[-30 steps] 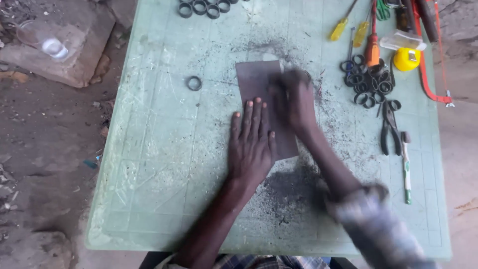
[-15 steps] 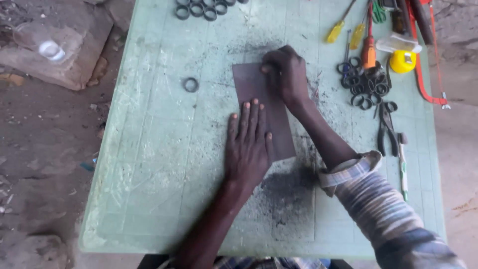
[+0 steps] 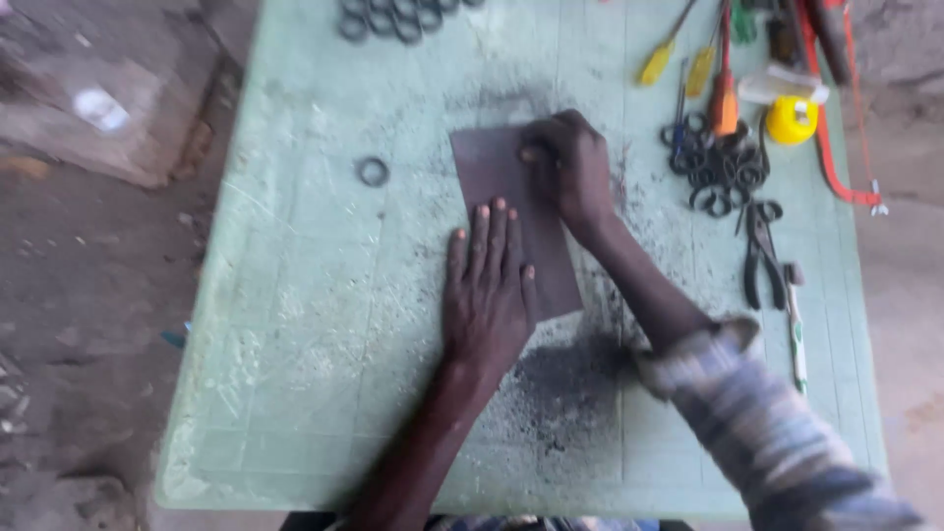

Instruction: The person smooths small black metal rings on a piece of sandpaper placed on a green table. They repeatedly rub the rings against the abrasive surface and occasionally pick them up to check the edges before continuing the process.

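Observation:
A dark brown abrasive sheet [image 3: 492,167] lies on a pale green table [image 3: 315,324]. My left hand [image 3: 487,285] rests flat on the sheet's near part, fingers slightly apart, pinning it down. My right hand [image 3: 575,172] presses on the sheet's far right part with its fingers curled under. Whatever is beneath those fingers is hidden. Dark filings [image 3: 560,383] are spread over the table just below the sheet.
A single black ring [image 3: 373,171] lies left of the sheet. More rings sit in a heap [image 3: 718,167] at the right and in a row [image 3: 393,20] at the far edge. Pliers [image 3: 759,251], screwdrivers [image 3: 725,103], a yellow round object [image 3: 793,120] and a pen [image 3: 796,334] lie along the right.
My right hand has slid away across the sheet and then back a little toward me. My left hand and the sheet have stayed in place.

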